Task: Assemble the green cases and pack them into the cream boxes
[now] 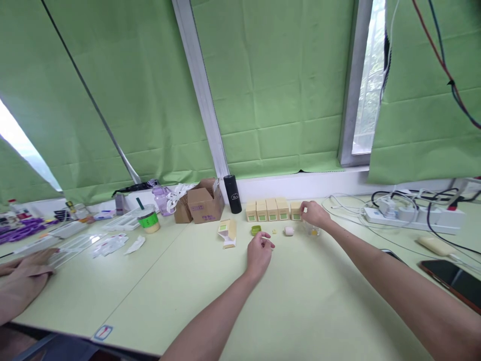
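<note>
My right hand (314, 213) has its fingers closed on the right edge of a small cardboard box (295, 211) with a green-and-white label. This box stands just right of a row of several matching boxes (272, 210). My left hand (260, 253) hovers over the table with loosely bent fingers apart, nothing visible in them. Just beyond it lies a small green open container (256, 230). A tiny yellowish piece (274, 231) and a pale pink roll-shaped item (288, 231) lie to its right. Under my right wrist sits a clear item (312, 230), partly covered. An opened small box (227, 233) lies to the left.
A black bottle (233, 194) and an open brown carton (205, 201) stand at the back. On the right are a power strip (413, 218) with cables and a dark phone (453, 281). A cup (149, 220) stands left; another person's hand (37, 258) rests farther left.
</note>
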A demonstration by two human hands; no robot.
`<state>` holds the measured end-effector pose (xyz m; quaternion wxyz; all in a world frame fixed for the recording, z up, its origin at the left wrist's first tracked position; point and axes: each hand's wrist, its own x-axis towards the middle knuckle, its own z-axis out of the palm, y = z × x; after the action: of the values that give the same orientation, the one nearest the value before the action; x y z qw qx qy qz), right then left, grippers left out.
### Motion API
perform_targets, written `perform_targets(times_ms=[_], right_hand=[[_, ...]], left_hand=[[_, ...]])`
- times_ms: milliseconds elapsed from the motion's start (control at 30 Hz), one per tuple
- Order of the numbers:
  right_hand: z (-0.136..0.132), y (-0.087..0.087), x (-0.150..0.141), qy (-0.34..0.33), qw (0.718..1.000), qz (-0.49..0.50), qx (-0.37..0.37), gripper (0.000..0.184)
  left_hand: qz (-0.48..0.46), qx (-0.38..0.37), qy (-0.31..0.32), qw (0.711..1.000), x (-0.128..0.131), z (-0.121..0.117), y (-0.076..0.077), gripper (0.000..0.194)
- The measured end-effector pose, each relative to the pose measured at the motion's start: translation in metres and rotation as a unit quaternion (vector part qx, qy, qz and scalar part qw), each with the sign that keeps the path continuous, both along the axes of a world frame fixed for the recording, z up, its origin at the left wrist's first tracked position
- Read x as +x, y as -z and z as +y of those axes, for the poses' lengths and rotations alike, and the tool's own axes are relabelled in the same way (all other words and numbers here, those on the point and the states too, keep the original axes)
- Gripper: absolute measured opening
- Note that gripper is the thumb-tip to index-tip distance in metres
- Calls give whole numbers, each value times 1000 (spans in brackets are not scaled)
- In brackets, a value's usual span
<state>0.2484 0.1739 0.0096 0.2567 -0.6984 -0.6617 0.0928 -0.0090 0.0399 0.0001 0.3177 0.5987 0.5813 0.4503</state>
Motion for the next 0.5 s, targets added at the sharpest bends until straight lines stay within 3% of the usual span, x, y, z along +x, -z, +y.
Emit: perform_targets(times_ms=[500], right_hand=[[18,-5,-17,-8,995,-46,-92,35]], left_hand=[[4,5,13,1000,1,0,2,19]])
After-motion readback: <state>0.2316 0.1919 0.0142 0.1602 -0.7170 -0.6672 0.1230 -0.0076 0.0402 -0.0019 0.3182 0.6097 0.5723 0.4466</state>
